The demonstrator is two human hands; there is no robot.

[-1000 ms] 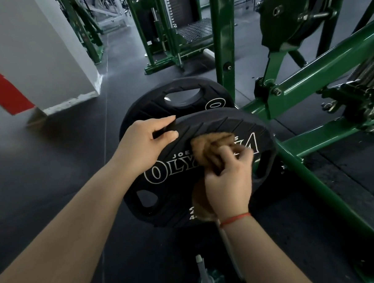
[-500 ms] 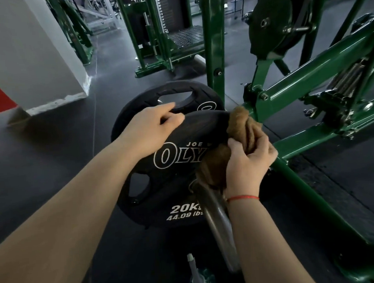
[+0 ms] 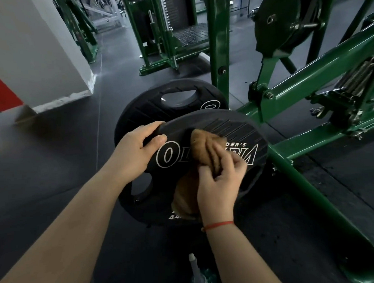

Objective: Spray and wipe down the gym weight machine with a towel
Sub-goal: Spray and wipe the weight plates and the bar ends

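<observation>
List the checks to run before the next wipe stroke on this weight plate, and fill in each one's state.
1. Steadying grip: the left hand grips the front plate at its upper rim. Ok.
2. Cloth in hand: the right hand holds the towel, fingers curled round it. Ok.
3. Contact: the towel lies against the front plate's lettered face. Ok.
4. Face wet with spray: cannot tell, as no sheen or drops show.
5. Refill within reach: the spray bottle sits close by, below the front plate. Ok.
6. The rear plate already wiped: cannot tell.
</observation>
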